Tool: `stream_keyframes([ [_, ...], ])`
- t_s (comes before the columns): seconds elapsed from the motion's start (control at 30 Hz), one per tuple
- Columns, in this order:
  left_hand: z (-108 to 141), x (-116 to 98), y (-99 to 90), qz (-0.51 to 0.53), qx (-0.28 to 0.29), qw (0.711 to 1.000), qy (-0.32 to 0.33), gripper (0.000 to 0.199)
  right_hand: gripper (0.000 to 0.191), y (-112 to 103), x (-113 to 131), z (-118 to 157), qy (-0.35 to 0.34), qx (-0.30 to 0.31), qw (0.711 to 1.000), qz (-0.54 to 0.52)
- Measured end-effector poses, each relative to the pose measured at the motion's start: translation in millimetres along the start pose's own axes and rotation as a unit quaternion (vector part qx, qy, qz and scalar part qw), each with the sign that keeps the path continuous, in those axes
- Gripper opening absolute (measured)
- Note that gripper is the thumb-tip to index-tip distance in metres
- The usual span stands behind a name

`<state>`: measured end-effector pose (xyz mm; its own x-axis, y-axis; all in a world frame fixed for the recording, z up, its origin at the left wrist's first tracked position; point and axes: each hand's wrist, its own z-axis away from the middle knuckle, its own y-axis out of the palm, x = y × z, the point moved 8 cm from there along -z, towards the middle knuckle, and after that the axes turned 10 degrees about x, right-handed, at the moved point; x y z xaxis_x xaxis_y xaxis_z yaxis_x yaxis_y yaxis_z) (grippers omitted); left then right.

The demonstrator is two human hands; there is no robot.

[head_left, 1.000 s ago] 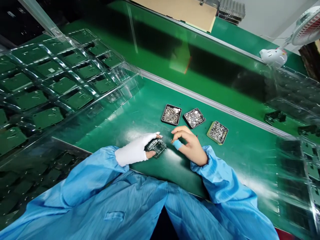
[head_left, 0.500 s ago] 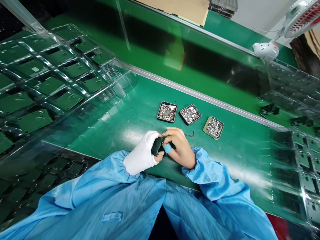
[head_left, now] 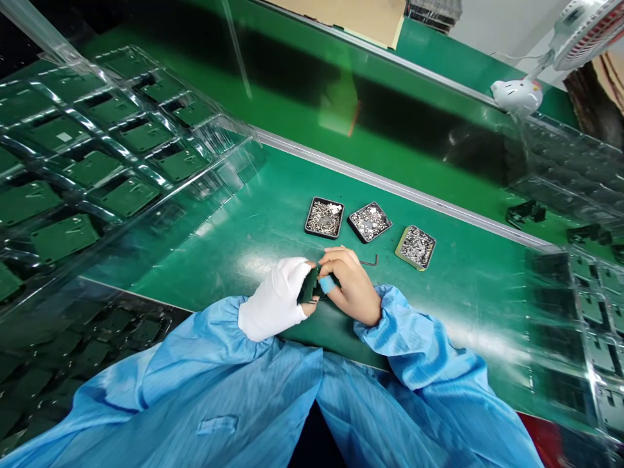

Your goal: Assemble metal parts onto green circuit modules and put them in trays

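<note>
One dark green, hard-edged part (head_left: 307, 286) is held just below frame center between the thumb and fingers of a left hand (head_left: 279, 296) in a white fabric glove (head_left: 266, 309); at its right edge a right hand (head_left: 351, 287), blue tape (head_left: 326, 284) on its thumb, is bunched narrowly, any pinched item hidden. Above, three squarish dishes (head_left: 307, 227) of shiny metal bits (head_left: 416, 246) and one L-shaped key (head_left: 376, 260) are seen.
</note>
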<state>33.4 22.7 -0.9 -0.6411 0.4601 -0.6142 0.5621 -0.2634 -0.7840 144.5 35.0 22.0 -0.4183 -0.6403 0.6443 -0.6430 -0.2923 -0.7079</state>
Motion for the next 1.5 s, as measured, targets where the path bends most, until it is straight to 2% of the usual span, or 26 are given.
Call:
stream_keyframes([
  [0.13,-4,3,0.5,0.069,0.049,0.996,-0.005,0.036,0.007,2,-4,-1,0.015,0.003,1.000,-0.008],
  [0.3,-10,2,-5.9,0.044,-0.004,0.999,-0.017,0.031,0.006,0,-6,-1,0.029,-0.026,0.998,-0.051],
  [0.53,-18,-6,-11.0,-0.077,-0.020,0.997,0.006,0.022,0.006,5,-6,1,0.057,-0.017,0.997,-0.055],
  [0.7,-12,-10,-6.4,-0.154,-0.081,0.983,-0.053,0.024,0.008,11,-12,2,0.077,-0.016,0.997,-0.027],
  [0.77,-10,-8,-0.3,-0.139,-0.087,0.985,-0.060,0.030,0.010,11,-14,1,0.092,-0.011,0.996,-0.011],
  [0.87,-10,0,7.9,-0.055,-0.071,0.995,-0.043,0.045,0.010,4,-17,-4,0.079,0.021,0.997,-0.015],
  [0.97,-11,16,11.8,0.045,-0.045,0.997,-0.043,0.047,0.010,-28,-39,-11,0.104,0.021,0.994,0.015],
  [1.03,-12,27,13.4,0.086,-0.020,0.994,-0.060,0.046,0.014,-56,-69,-14,0.191,0.022,0.976,0.107],
  [1.1,-11,33,11.9,0.107,-0.008,0.992,-0.068,0.049,0.020,-75,-101,-16,0.281,0.076,0.932,0.214],
  [1.17,-10,35,6.8,0.110,-0.016,0.992,-0.064,0.051,0.022,-80,-122,-19,0.321,0.140,0.895,0.276],
  [1.2,-9,35,3.5,0.107,-0.024,0.992,-0.062,0.051,0.021,-78,-128,-22,0.321,0.163,0.886,0.291],
  [1.4,-10,42,-8.6,0.082,-0.041,0.993,-0.077,0.042,0.017,-59,-131,-30,0.327,0.188,0.864,0.334],
  [1.5,-3,46,-19.5,0.051,-0.056,0.993,-0.086,0.036,0.018,-63,-123,-28,0.343,0.178,0.851,0.357],
])
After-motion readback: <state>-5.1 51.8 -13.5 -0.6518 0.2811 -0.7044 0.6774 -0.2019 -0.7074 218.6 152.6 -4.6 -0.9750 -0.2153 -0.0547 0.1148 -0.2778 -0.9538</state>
